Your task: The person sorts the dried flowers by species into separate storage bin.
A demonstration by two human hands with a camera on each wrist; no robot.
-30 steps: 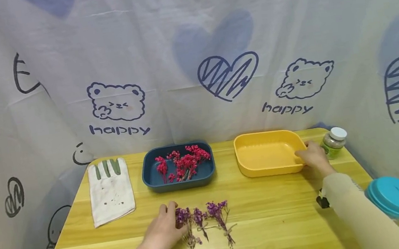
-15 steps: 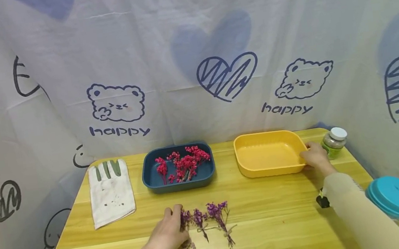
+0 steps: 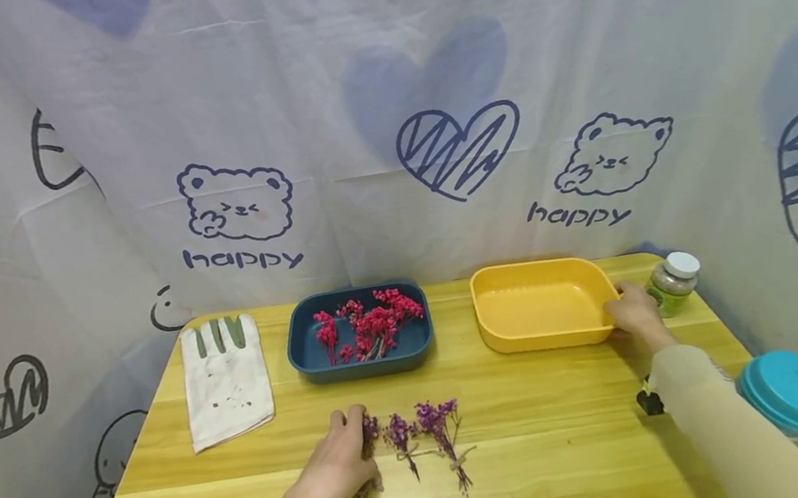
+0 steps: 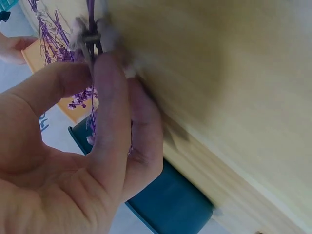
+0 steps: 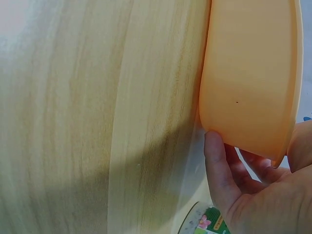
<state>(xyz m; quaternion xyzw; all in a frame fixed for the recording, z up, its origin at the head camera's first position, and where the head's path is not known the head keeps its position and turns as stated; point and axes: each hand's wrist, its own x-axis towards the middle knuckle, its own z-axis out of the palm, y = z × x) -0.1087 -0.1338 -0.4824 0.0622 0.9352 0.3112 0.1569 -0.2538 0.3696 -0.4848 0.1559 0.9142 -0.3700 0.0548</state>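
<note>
My left hand (image 3: 331, 468) pinches a tied bunch of dried purple flowers (image 3: 370, 428) between thumb and fingers. In the left wrist view its twine-tied stems (image 4: 91, 36) stick out past the fingertips, while the hand hides part of the blossoms. Two similar purple bunches, one in the middle (image 3: 399, 434) and one on the right (image 3: 437, 422), lie beside that hand on the table. My right hand (image 3: 638, 314) holds the right end of a yellow plastic tray (image 3: 547, 313), thumb over the rim and fingers against the outer wall (image 5: 243, 97).
A dark blue tray (image 3: 362, 370) of red dried flowers stands at the back. Left of it lies a white cloth glove (image 3: 229, 397). A white-capped jar (image 3: 674, 284), a blue-lidded container (image 3: 796, 392) and a small black item (image 3: 649, 403) are on the right.
My left hand has moved slightly left and closed further on the leftmost purple bunch, whose stems now tilt. The right hand has shifted slightly along the yellow tray's rim, still holding it.
</note>
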